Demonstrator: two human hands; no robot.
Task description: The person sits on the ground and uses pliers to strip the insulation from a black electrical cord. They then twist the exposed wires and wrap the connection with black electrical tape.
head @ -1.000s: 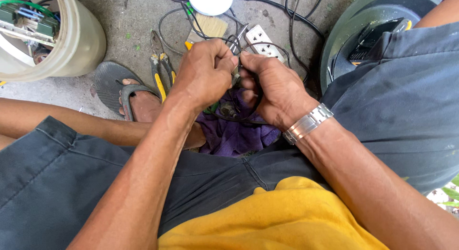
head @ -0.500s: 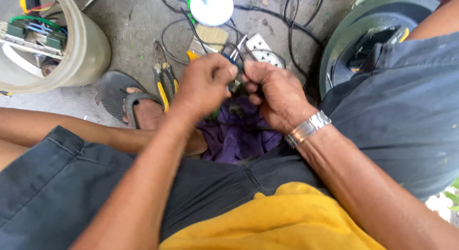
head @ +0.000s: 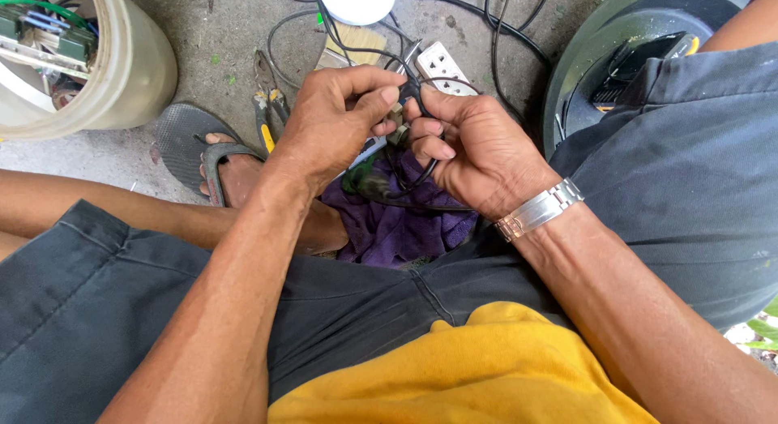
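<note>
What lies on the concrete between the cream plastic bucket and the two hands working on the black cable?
In the head view, between the cream plastic bucket and the left hand, yellow-handled pliers lie on the concrete beside a grey sandal on a foot.

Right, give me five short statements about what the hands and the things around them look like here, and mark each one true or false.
1. Both hands meet over a black wire, the left hand and the right hand pinching at it. True.
2. The metal watch is on the left wrist. False: it is on the right wrist.
3. A purple cloth lies under the hands. True.
4. The yellow-handled pliers are held in the right hand. False: they lie on the ground beside the sandalled foot.
5. The cream bucket stands at the right of the picture. False: it is at the upper left.
</note>
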